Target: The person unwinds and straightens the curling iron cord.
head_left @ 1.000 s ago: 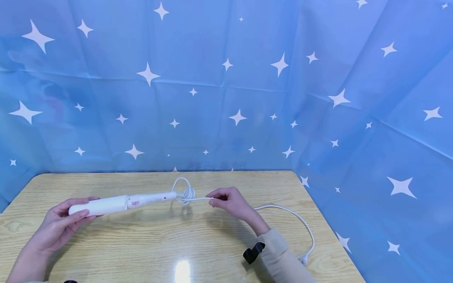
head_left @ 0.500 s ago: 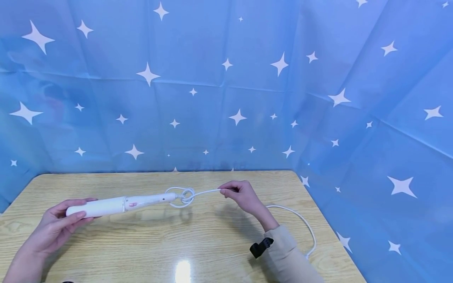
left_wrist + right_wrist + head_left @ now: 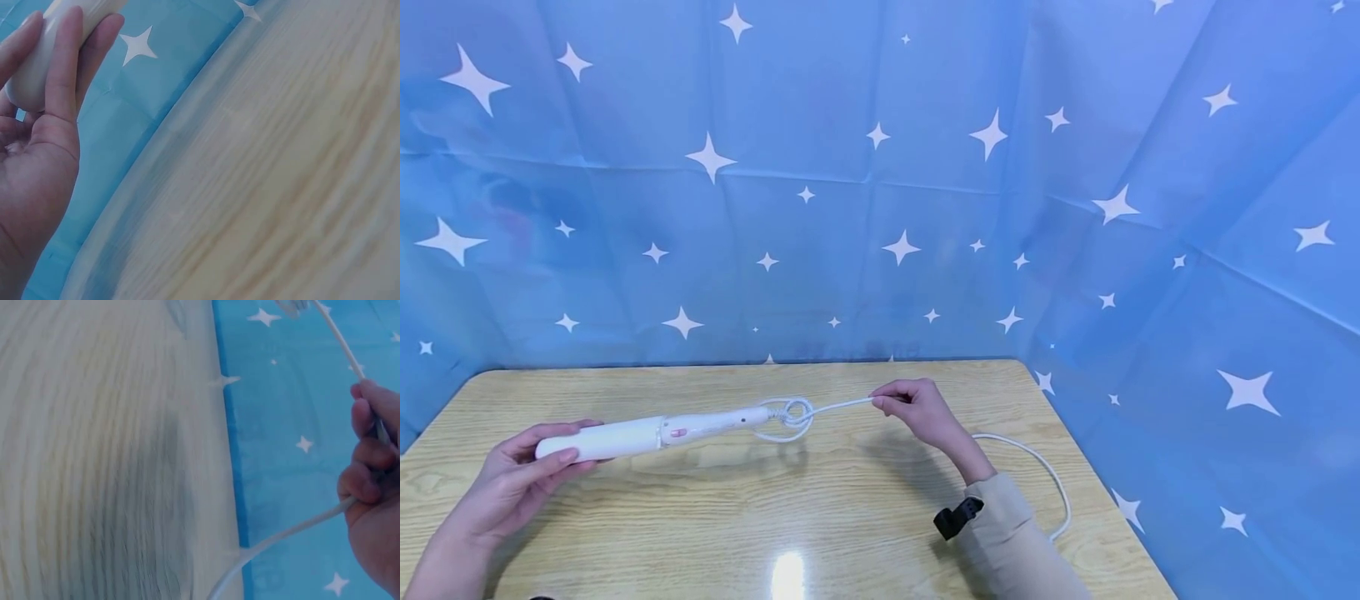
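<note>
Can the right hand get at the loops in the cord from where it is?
Looks like yes: the right hand pinches the white cord to the right of the loops, with only a stretch of that cord between them. It would probably have to ease its pinch first.

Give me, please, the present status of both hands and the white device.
Left hand: holding white device by thick end. Right hand: gripping white cord. In the way: cord loops by narrow end, possibly a snag.
</note>
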Demonstrator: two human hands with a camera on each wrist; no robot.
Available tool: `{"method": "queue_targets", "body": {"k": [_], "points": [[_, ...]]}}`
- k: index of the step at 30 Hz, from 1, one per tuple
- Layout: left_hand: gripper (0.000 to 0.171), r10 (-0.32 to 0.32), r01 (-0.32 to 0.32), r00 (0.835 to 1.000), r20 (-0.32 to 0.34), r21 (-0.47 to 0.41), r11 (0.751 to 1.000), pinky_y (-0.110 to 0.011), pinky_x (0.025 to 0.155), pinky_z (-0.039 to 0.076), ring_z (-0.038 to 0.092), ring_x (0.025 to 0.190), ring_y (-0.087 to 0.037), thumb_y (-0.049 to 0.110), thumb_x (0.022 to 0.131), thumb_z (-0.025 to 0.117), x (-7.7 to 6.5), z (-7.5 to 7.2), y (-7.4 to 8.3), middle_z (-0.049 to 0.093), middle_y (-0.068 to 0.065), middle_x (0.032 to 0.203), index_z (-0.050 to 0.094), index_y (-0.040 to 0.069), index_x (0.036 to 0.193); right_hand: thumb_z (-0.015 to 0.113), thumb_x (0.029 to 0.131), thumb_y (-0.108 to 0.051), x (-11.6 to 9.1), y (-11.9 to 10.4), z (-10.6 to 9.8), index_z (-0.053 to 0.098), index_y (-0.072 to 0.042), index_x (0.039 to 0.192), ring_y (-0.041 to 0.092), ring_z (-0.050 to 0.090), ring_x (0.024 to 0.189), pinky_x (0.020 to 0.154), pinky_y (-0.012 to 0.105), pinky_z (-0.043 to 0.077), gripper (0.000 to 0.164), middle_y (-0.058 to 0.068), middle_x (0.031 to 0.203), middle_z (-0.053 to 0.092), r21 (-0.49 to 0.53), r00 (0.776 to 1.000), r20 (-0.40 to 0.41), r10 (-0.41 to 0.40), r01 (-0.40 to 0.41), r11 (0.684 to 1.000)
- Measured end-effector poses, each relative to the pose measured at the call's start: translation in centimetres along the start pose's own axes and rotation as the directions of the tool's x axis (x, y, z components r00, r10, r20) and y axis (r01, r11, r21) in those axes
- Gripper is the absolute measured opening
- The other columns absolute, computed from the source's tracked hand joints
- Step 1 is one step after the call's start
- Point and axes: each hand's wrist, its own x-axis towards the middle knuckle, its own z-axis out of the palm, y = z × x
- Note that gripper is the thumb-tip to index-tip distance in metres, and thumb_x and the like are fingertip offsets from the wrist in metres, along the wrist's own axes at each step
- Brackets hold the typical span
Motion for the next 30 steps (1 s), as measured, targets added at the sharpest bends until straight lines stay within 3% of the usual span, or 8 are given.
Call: {"method": "queue_targets", "body": {"k": [6,10,16,20,23,30], "points": [[0.055,0.032,-0.032,0.999,-0.013,-0.002,0.999,-0.045,0.103,0.052,0.060,0.125,-0.039,-0.028,0.098,0.017,-0.7,-0.3,0.7,0.057,-0.027,0.140,0.053,-0.015,0.138,0.069,0.100,-0.011,-0.6,0.6,-1.5,0.077,-0.001,0.110,0.023,0.062,0.076,0.061,0.028,0.053,0.016,0.003,0.085,0.069,0.029,0.996,-0.088,0.029,-0.027,0.999],[0.055,0.031,-0.031,0.999,-0.019,0.010,0.999,-0.046,0.103,0.051,0.058,0.128,-0.036,-0.028,0.098,0.016,-0.7,-0.3,0.9,0.057,-0.027,0.141,0.053,-0.015,0.138,0.069,0.100,-0.012,-0.6,0.8,-1.9,0.077,-0.001,0.111,0.034,0.064,0.083,0.065,0.028,0.057,0.017,0.004,0.087,0.070,0.037,0.997,-0.074,0.023,-0.020,0.999],[0.055,0.052,-0.052,0.999,-0.002,0.001,0.999,-0.046,0.103,0.052,0.058,0.127,-0.039,-0.029,0.098,0.016,-0.6,-0.3,0.8,0.056,-0.028,0.142,0.051,-0.016,0.139,0.070,0.099,-0.012,-0.5,0.9,-1.7,0.077,-0.001,0.110,0.028,0.066,0.082,0.066,0.026,0.058,0.017,0.004,0.090,0.072,0.042,0.997,-0.077,0.028,-0.025,0.999],[0.055,0.053,-0.053,0.999,-0.001,0.001,0.999,-0.046,0.103,0.052,0.060,0.124,-0.043,-0.029,0.098,0.016,-0.7,-0.5,1.0,0.056,-0.028,0.142,0.051,-0.016,0.139,0.070,0.099,-0.011,-0.6,0.9,-1.8,0.077,0.000,0.109,0.042,0.067,0.088,0.069,0.027,0.060,0.017,0.008,0.093,0.074,0.040,0.998,-0.062,0.031,-0.028,0.999],[0.055,0.053,-0.053,0.999,-0.004,0.010,0.999,-0.046,0.103,0.051,0.059,0.125,-0.042,-0.029,0.098,0.017,-0.9,-0.6,1.1,0.056,-0.028,0.141,0.051,-0.016,0.139,0.071,0.098,-0.011,-0.6,0.9,-1.8,0.078,-0.001,0.109,0.040,0.067,0.089,0.070,0.026,0.060,0.017,0.009,0.096,0.075,0.031,0.997,-0.063,0.036,-0.034,0.999],[0.054,0.073,-0.072,0.997,-0.027,0.047,0.996,-0.046,0.102,0.052,0.058,0.128,-0.036,-0.030,0.097,0.018,-1.3,-0.6,1.4,0.057,-0.028,0.141,0.052,-0.017,0.137,0.072,0.097,-0.011,-0.7,1.2,-2.0,0.078,-0.001,0.111,0.021,0.069,0.085,0.073,0.033,0.063,0.018,0.011,0.103,0.075,0.008,0.997,-0.063,0.038,-0.037,0.999]]}}
